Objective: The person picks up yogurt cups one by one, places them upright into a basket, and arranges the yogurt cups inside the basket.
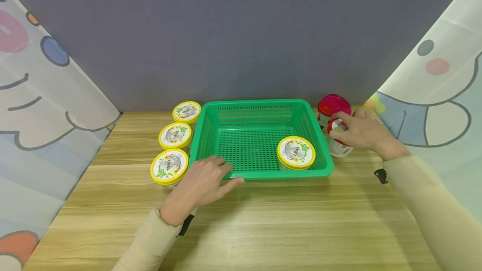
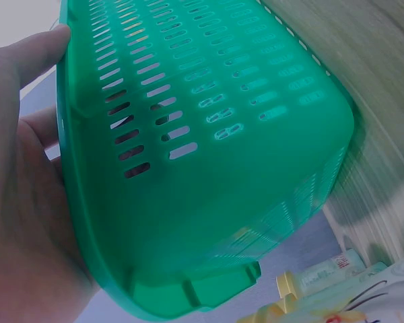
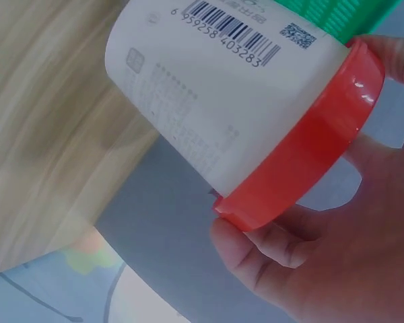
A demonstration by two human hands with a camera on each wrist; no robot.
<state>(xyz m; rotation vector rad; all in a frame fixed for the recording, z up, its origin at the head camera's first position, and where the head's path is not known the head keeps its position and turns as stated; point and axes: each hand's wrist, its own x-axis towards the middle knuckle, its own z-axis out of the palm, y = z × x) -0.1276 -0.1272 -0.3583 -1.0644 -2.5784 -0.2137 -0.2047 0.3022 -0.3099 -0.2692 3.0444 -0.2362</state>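
My left hand (image 1: 206, 180) holds the front rim of a green plastic basket (image 1: 260, 175) near its left corner. In the left wrist view the thumb lies along the rim, and the other fingers go over it, partly hidden by the slotted wall. My right hand (image 1: 363, 131) grips a white tub (image 3: 209, 94) by its red lid (image 3: 310, 141), thumb and fingertips on opposite sides. That tub is just right of the basket, in front of another tub with a pinkish-red lid (image 1: 335, 103). Inside the basket, at the front right, stands a yellow-lidded tub (image 1: 296, 152).
Left of the basket, three yellow-lidded tubs stand in a row: a back one (image 1: 186, 111), a middle one (image 1: 175, 134) and a front one (image 1: 169, 166). A grey panel (image 1: 241, 37) rises behind the wooden table (image 1: 286, 229). Printed curtains (image 1: 34, 137) hang at both sides.
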